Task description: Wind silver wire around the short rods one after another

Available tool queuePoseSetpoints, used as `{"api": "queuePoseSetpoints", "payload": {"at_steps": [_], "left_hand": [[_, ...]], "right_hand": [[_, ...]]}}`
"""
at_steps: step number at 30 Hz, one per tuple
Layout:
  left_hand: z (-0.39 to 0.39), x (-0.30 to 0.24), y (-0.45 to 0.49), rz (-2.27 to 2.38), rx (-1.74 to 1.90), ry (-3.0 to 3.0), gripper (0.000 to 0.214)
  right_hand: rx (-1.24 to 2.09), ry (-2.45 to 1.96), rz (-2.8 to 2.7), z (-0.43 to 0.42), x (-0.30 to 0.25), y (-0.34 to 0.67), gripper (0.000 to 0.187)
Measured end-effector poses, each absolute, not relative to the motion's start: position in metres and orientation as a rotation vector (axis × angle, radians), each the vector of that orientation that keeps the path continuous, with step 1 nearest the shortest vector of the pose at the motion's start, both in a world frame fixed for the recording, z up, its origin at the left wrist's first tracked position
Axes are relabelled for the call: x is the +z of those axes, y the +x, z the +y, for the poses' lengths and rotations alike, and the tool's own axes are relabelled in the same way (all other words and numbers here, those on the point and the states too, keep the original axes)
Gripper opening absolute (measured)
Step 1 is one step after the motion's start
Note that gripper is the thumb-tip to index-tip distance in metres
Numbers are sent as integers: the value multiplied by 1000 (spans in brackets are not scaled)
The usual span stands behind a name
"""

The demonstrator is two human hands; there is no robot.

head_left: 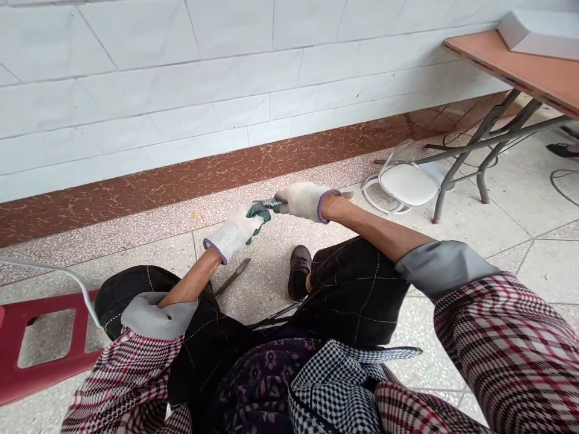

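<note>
Both of my hands wear white knit gloves with dark green palms and purple cuffs. My right hand (301, 201) is closed round a thin rod, and silvery wire wound in tight turns (271, 203) shows on its left part. A flat brownish end (347, 195) sticks out behind the right wrist and seems to belong to the same rod. Just below the wound part, my left hand (246, 224) is closed with fingers curled and thumb pressed in. Whatever it pinches is hidden. A flat dark strip (233, 277) lies on the floor below, partly covered by my knee.
On the left stands a red plastic stool (49, 377), with a pale hose or cable (67, 269) running over it. A small white chair (407, 184) sits by a folding table (529, 63) bearing a white box (543, 33). A tiled wall (226, 78) rises ahead.
</note>
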State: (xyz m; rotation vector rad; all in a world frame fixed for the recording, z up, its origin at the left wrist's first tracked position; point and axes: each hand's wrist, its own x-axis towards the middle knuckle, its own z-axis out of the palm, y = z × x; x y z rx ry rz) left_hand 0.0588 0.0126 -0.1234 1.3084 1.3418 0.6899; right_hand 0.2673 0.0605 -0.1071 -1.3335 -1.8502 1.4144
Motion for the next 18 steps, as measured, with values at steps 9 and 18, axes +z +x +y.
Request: {"api": "queuePoseSetpoints", "payload": {"at_steps": [9, 18], "left_hand": [[8, -106, 63, 1211, 755, 1179, 11], [16, -112, 60, 1230, 775, 1194, 10]], "right_hand": [[960, -1575, -2082, 64, -71, 275, 17], [1640, -1147, -1796, 34, -49, 275, 33]]}}
